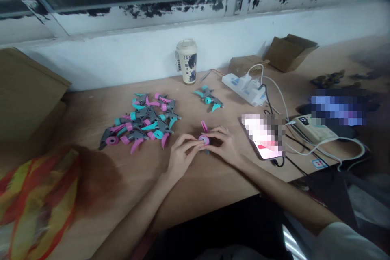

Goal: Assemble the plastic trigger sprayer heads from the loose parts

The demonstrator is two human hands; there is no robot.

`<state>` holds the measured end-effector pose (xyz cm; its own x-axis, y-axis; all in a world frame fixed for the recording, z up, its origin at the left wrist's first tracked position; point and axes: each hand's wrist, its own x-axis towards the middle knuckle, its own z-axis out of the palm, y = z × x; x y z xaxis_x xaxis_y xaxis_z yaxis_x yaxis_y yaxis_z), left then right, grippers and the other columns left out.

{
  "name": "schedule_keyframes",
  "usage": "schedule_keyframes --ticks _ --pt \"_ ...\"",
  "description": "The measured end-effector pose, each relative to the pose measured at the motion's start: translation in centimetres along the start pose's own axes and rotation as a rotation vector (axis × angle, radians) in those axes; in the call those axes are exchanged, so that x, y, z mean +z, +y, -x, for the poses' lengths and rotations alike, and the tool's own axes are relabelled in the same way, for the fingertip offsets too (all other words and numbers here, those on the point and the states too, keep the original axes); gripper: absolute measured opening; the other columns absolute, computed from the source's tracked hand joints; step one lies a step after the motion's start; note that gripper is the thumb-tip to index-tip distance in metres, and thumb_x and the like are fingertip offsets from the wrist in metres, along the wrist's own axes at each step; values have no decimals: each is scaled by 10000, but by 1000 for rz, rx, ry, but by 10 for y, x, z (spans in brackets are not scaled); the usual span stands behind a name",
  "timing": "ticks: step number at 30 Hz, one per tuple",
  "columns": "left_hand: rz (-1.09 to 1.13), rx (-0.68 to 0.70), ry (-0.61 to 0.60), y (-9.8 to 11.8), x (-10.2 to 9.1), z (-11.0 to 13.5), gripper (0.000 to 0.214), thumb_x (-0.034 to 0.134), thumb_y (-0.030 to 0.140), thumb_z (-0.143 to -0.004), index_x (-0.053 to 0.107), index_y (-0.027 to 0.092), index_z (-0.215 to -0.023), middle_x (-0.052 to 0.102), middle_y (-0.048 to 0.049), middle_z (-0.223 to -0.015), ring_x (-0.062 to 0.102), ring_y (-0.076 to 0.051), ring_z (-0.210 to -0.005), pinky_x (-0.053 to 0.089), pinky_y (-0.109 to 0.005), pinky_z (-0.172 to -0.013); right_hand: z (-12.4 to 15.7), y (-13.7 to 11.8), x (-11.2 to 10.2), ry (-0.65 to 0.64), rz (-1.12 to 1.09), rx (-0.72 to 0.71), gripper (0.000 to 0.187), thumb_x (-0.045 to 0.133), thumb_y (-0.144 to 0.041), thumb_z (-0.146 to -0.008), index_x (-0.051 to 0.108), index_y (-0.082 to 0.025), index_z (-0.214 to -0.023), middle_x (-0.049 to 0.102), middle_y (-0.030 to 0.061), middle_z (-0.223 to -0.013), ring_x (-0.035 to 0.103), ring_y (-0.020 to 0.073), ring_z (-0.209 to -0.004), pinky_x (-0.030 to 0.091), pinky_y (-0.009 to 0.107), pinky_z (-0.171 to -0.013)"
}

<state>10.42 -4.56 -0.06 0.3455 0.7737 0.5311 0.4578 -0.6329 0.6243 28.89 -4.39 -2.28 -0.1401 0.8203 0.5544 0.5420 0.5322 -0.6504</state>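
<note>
Both my hands meet at the middle of the wooden table [100, 195] around one small spray-trigger head with a pink ring [204, 139]. My left hand [180, 156] pinches its left side with curled fingers. My right hand [223, 145] wraps round its right side, and a pink lever sticks up above it. To the left lies a heap of several grey, pink and teal trigger heads [143, 122]. A few teal and grey ones [209, 98] lie apart behind my hands.
A coffee cup [187, 61] stands by the wall. A white power strip [246, 87] with cables, a lit phone [263, 136] and a charger box [313, 128] lie at the right. Cardboard boxes [289, 52] sit at the back right, and a large box [27, 93] stands left. Colourful cloth [36, 199] covers the near left.
</note>
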Motion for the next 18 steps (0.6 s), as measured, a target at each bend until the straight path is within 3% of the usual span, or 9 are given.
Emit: schedule_keyframes --ticks 4,9,18 --pt "55 -102 24 -1 1 -2 68 620 235 -798 682 216 -818 571 -24 -846 575 -135 -766 486 -250 -624 0 0 1 -2 12 -28 319 685 -433 -726 669 -295 -1013 635 12 -862 575 180 -835 420 361 -770" --pt "76 -187 -53 -6 0 -3 90 652 221 -757 652 208 -846 537 -27 -882 569 -137 -796 476 -213 -577 2 2 2 -13 70 -102 321 674 -428 -740 670 -279 -1024 629 22 -859 566 183 -846 396 358 -768" --pt "-19 -196 -50 -5 1 -4 55 673 215 -734 675 221 -789 542 -2 -807 566 -119 -706 486 -237 -607 5 4 3 -79 164 -169 337 636 -392 -787 630 -301 -1111 629 22 -899 552 194 -905 371 361 -794"
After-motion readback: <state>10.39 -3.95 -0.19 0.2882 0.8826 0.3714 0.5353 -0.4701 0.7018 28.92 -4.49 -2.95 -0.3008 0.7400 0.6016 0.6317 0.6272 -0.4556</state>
